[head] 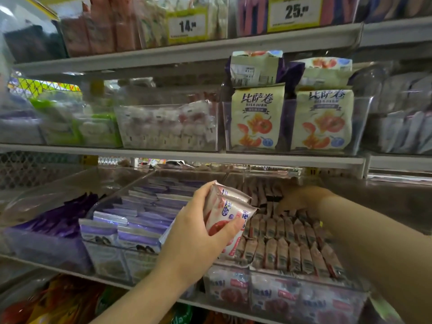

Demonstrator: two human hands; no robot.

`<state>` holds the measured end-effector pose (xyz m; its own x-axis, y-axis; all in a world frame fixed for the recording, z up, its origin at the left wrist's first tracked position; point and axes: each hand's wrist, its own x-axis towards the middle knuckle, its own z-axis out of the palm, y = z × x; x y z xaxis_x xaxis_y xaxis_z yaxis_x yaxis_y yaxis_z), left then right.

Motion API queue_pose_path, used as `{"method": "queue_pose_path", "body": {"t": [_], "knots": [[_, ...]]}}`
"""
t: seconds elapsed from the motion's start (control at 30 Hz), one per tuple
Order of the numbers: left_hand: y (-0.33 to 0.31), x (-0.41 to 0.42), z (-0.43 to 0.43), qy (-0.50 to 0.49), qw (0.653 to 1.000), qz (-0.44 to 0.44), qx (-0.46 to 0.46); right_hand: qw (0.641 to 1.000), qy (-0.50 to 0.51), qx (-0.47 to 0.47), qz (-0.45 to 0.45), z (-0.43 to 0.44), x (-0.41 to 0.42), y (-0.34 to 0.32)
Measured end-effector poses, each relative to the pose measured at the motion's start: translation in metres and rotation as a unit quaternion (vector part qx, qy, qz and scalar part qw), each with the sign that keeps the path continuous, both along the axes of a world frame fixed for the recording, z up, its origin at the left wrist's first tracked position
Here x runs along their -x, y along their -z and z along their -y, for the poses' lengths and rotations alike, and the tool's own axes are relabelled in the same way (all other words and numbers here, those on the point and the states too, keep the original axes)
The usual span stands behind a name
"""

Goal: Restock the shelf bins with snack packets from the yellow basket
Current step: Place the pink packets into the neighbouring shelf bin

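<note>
I'm holding a small stack of red-and-white snack packets [228,218] in my left hand [198,232], fingers curled round them, just above the front of the clear bin [304,278] on the lower shelf. The bin is packed with upright brownish packets [287,242]. My right hand [301,198] is reaching into the back of that bin, fingertips among the packets; gripping or just pushing, can't tell. Bin is looking nearly full, as are the purple packets [145,206] beside it. Judging mid-task: stack in hand not yet placed. Yellow basket isn't showing clearly, so what's left is unknown.
</note>
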<state>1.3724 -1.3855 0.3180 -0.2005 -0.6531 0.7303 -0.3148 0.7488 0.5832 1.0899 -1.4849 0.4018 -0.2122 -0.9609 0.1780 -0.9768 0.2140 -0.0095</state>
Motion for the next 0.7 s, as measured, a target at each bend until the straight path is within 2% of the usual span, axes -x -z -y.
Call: {"method": "queue_pose_path", "body": {"t": [0.07,0.13,0.23,0.37,0.47,0.53,0.6,0.7], "knots": [[0.0,0.001,0.002,-0.001,1.0,0.008,0.009,0.999,-0.028,0.028,-0.012,0.0,0.002,0.002],[-0.002,0.002,0.004,0.002,1.0,0.02,0.014,0.994,-0.048,0.074,-0.063,0.001,0.001,0.007],[-0.009,0.004,0.01,0.007,0.998,0.058,0.031,0.995,-0.054,0.036,-0.082,-0.003,-0.001,-0.001],[-0.027,0.017,0.024,0.009,0.983,0.172,0.064,0.99,-0.081,0.028,-0.109,-0.025,0.005,-0.02],[-0.042,0.039,0.039,-0.029,0.939,0.312,0.144,0.982,-0.136,0.046,-0.122,-0.047,-0.003,-0.017],[-0.049,0.053,0.049,-0.076,0.895,0.388,0.209,0.973,-0.202,0.077,-0.082,-0.063,-0.012,-0.014],[-0.051,0.062,0.057,-0.107,0.86,0.43,0.254,0.963,-0.257,0.078,-0.004,-0.079,-0.023,-0.011],[-0.047,0.07,0.063,-0.096,0.842,0.462,0.26,0.957,-0.285,0.025,0.04,-0.092,-0.034,-0.006]]}}
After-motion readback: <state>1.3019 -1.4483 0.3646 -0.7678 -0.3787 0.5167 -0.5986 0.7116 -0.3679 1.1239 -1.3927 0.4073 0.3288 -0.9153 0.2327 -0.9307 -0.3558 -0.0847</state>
